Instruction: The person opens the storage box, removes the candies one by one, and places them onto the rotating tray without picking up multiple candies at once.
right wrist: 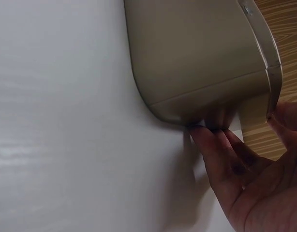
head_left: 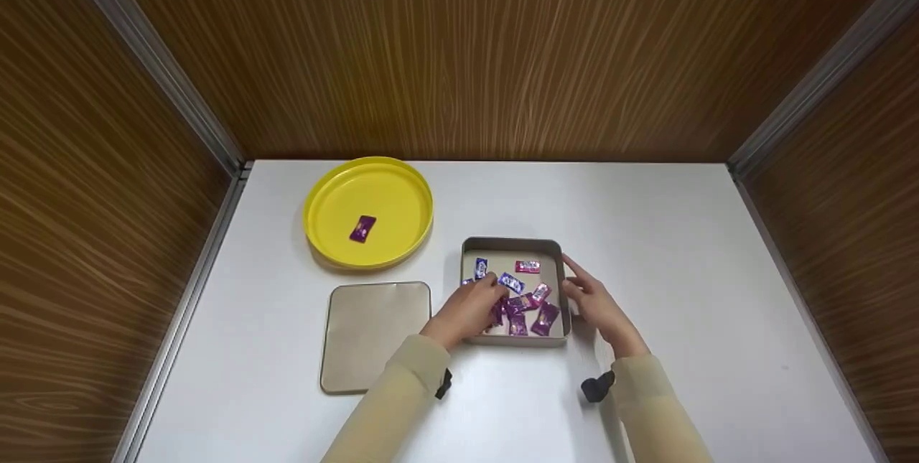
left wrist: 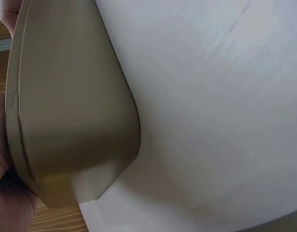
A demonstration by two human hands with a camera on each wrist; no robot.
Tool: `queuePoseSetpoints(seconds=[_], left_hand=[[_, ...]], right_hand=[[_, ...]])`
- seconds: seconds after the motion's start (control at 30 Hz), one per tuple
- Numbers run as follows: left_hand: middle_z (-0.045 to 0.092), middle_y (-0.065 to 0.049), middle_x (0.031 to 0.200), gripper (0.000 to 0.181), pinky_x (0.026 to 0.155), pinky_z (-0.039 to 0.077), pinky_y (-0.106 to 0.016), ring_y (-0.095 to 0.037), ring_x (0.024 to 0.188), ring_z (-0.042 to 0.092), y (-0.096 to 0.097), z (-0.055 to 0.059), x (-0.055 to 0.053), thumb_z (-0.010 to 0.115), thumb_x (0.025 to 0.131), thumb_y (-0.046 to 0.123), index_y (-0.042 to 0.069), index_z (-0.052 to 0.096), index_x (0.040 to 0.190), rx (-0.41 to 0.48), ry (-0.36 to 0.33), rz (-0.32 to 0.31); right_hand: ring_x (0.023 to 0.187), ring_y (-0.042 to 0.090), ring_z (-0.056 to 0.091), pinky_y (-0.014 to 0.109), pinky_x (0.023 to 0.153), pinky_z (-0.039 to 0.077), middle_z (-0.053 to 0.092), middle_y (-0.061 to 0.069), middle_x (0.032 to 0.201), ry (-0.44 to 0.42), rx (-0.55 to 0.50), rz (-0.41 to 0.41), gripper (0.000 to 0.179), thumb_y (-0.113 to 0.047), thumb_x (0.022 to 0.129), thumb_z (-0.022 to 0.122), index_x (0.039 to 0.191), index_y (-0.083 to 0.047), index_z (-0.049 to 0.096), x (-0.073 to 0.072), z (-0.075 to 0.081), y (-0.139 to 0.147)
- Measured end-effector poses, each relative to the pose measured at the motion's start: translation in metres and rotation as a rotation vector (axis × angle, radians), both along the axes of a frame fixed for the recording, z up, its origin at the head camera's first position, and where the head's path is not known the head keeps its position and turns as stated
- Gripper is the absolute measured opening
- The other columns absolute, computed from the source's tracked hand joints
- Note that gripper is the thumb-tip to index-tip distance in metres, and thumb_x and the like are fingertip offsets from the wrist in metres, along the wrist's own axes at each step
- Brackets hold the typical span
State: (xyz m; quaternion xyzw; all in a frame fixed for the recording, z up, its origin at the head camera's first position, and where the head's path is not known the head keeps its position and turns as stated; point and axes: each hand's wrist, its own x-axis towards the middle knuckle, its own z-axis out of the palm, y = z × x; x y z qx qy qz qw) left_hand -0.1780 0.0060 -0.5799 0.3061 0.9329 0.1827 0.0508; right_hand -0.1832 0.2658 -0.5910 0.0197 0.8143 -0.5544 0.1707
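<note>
A shallow tan metal tin [head_left: 514,341] sits on the white table with several wrapped candies inside, purple [head_left: 546,319], pink [head_left: 528,267] and blue [head_left: 511,283]. My left hand [head_left: 470,309] reaches over its left side, fingers bent down among the purple candies. The fingertips are hidden, so I cannot tell whether they grip one. At the tin's right side, my right hand [head_left: 599,309] rests its fingertips against the outer wall. In the right wrist view these fingers [right wrist: 211,145] touch the wall low down, with the thumb [right wrist: 289,116] up by the rim.
A round yellow tray [head_left: 337,194] stands at the back left, bearing one purple candy [head_left: 362,229]. In front of it lies a flat tan lid [head_left: 373,337], partly behind the left sleeve. Wood-grain panels [head_left: 459,54] enclose the table at the back and sides.
</note>
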Motion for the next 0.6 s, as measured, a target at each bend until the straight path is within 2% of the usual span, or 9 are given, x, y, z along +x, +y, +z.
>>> queuePoseSetpoints(seconds=[0.27,0.5,0.6], left_hand=[[0.068,-0.004,0.107,0.034,0.09,0.051,-0.03,-0.018,0.098,0.063,-0.001,0.005,0.001,0.074,0.084,0.005,0.009,0.068,0.117,0.079,-0.087,0.015],[0.069,-0.003,0.106,0.03,0.092,0.049,-0.031,-0.018,0.1,0.063,-0.001,0.01,0.004,0.069,0.087,0.003,0.008,0.068,0.116,0.097,-0.101,-0.027],[0.069,-0.003,0.108,0.03,0.094,0.048,-0.031,-0.019,0.102,0.063,-0.002,0.014,0.006,0.069,0.088,0.004,0.008,0.068,0.117,0.121,-0.121,-0.022]], right_hand=[[0.129,0.044,0.043,0.062,0.105,0.032,0.045,0.028,0.142,0.018,-0.001,0.005,0.056,-0.018,0.105,0.044,0.157,-0.027,0.025,-0.001,-0.001,0.0],[0.13,0.044,0.043,0.061,0.104,0.034,0.044,0.028,0.142,0.022,-0.004,0.006,0.056,-0.019,0.105,0.045,0.157,-0.027,0.024,0.0,0.0,0.0],[0.13,0.044,0.043,0.062,0.105,0.033,0.044,0.028,0.142,0.023,0.001,0.008,0.056,-0.02,0.105,0.045,0.157,-0.027,0.024,0.001,0.001,0.0]])
